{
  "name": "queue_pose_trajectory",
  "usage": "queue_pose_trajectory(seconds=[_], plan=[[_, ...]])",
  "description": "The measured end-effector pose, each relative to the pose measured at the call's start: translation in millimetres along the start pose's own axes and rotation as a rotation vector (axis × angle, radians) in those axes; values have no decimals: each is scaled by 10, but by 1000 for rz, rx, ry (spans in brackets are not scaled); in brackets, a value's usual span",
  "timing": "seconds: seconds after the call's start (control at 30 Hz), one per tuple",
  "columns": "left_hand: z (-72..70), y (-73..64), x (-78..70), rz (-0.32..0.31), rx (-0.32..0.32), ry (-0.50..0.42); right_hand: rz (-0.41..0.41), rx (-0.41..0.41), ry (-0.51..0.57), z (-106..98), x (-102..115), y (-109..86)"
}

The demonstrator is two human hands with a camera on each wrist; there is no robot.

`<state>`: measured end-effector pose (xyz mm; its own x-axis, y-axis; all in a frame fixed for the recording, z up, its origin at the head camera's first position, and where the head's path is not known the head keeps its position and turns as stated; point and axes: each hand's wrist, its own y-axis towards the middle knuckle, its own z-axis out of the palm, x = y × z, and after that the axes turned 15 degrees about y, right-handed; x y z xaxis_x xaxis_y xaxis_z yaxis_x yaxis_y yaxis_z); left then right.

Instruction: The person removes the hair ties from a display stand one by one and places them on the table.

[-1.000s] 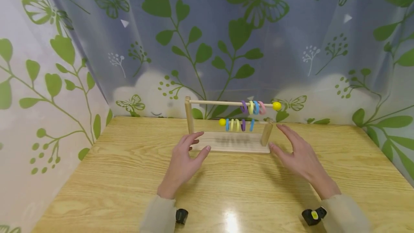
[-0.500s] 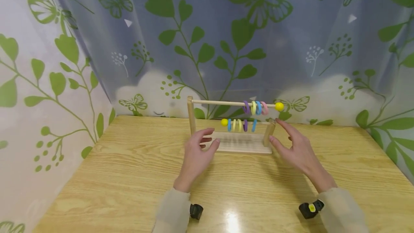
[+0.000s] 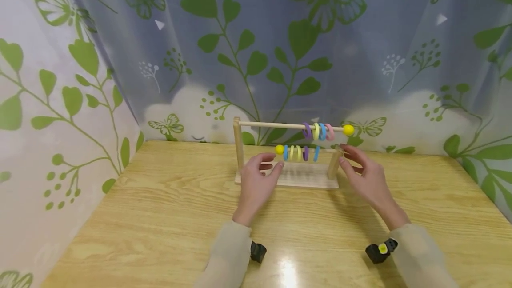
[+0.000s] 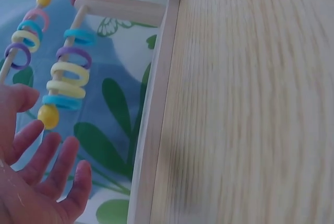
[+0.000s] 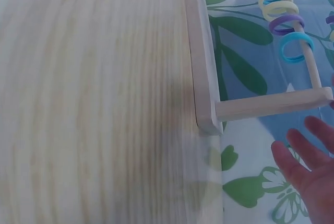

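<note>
A wooden ring stand (image 3: 308, 181) has two rods carrying several coloured rings, each rod tipped with a yellow ball. From the tall left post runs the upper rod (image 3: 272, 124); the lower rod comes from the short right post (image 3: 334, 166). My left hand (image 3: 258, 183) is beside the lower rod's yellow ball (image 4: 48, 116), thumb and index finger close around it, other fingers spread loosely. The right hand (image 3: 368, 181) pinches the top of the short post between thumb and index finger, its other fingers (image 5: 292, 169) extended.
The stand sits on a wood-grain table (image 3: 168, 217), close to its back edge. Behind it hangs a blue and white curtain (image 3: 256, 48) with leaves and butterflies. Dark devices are strapped at the left wrist (image 3: 258, 251) and right wrist (image 3: 378, 252).
My left hand has moved right and forward, from the stand's left end to the lower rod's ball. The right hand has come in from beside the short post onto its top.
</note>
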<state>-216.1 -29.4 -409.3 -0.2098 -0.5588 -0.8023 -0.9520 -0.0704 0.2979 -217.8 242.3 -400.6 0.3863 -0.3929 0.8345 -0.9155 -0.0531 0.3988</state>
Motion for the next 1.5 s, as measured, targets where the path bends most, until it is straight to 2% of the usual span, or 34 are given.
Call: queue_pose_trajectory(seconds=[0.23, 0.43, 0.8, 1.13, 1.5], plan=[[124, 47, -73, -30, -56, -36, 52, -61, 83, 25, -26, 50], [219, 54, -112, -76, -92, -107, 34, -99, 194, 43, -64, 86], [332, 72, -172, -150, -157, -98, 69, -113, 355, 49, -95, 150], [419, 53, -198, -187, -209, -133, 98, -111, 391, 57, -116, 132], [485, 41, -202, -206, -284, -137, 82, -109, 390, 82, -121, 114]])
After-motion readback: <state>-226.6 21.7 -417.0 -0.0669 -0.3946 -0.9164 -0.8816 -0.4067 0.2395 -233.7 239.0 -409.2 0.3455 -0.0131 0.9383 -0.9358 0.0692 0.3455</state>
